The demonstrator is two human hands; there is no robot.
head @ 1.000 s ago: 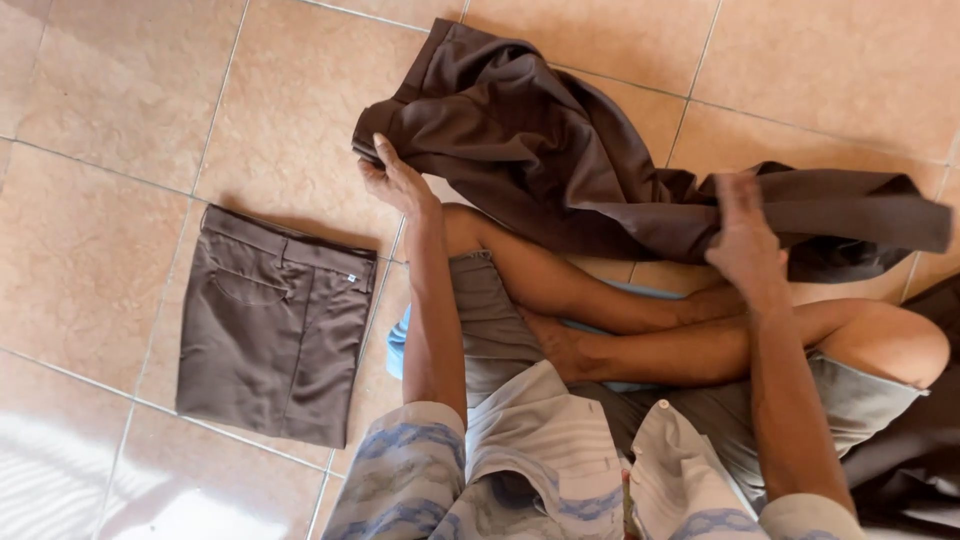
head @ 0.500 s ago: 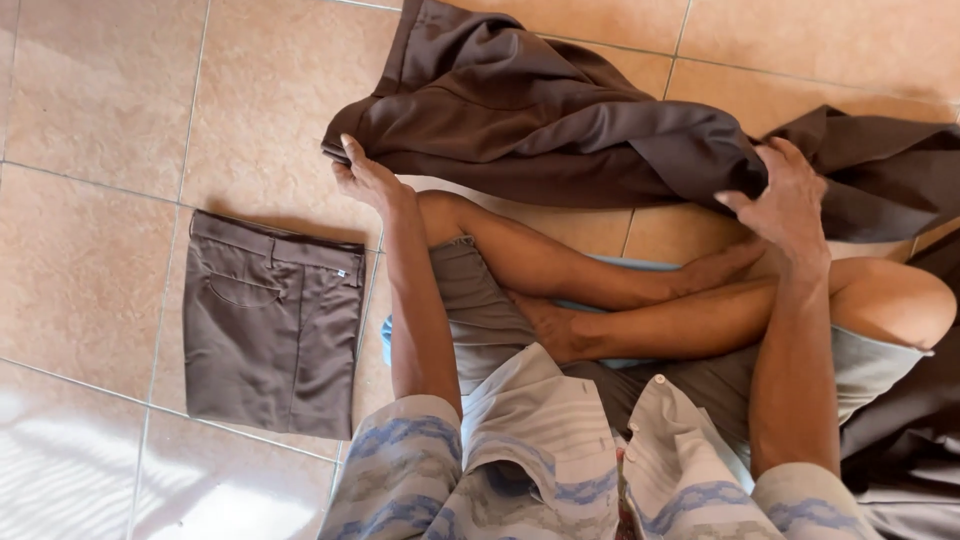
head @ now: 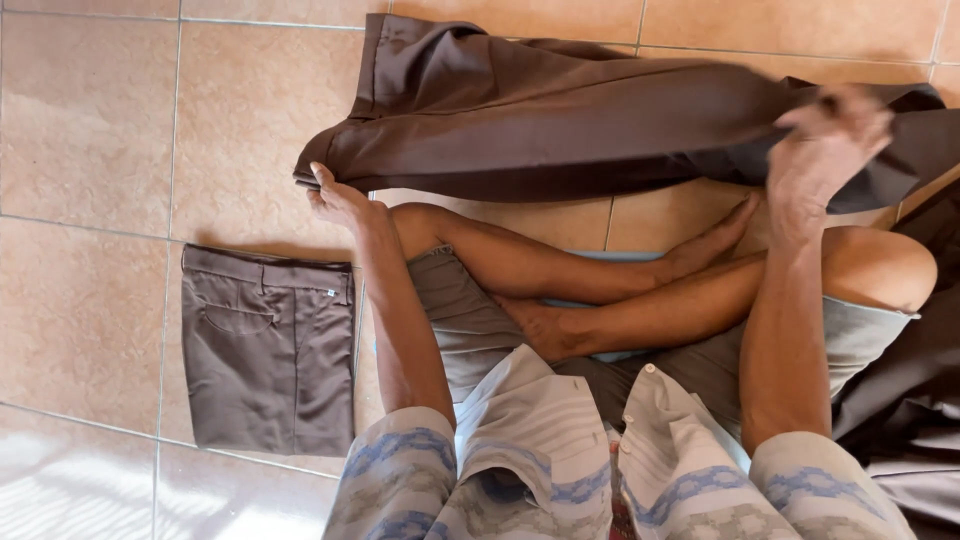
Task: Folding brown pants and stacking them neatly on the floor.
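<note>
A: What has the left hand (head: 340, 200) got?

B: Its grip is pinched on the edge of a pair of dark brown cloth trousers (head: 560, 115), at the end nearest the person's left side. The fingers curl over that edge, low to the floor.

A: And the right hand (head: 822, 140)?

B: It is raised and blurred, with its fingers bunched into the same brown cloth near the other end. The grip is pressed closed on the fabric there.

A: Where do the trousers lie?

B: They are stretched across between the two hands, in front of the person's crossed bare legs (head: 620, 285). Most of the cloth rests on the tan tiled floor (head: 90, 120), lengthwise from left to right. The upper left corner lies flat on the tiles.

A: Anything else about?

B: A second pair of brown trousers, folded into a neat rectangle (head: 268, 350), lies on the floor just beside the left arm, apart from the first pair. More dark brown cloth (head: 915, 400) is heaped at the person's right side, against the knee. The person sits in grey shorts and an open pale patterned shirt (head: 540, 450).
</note>
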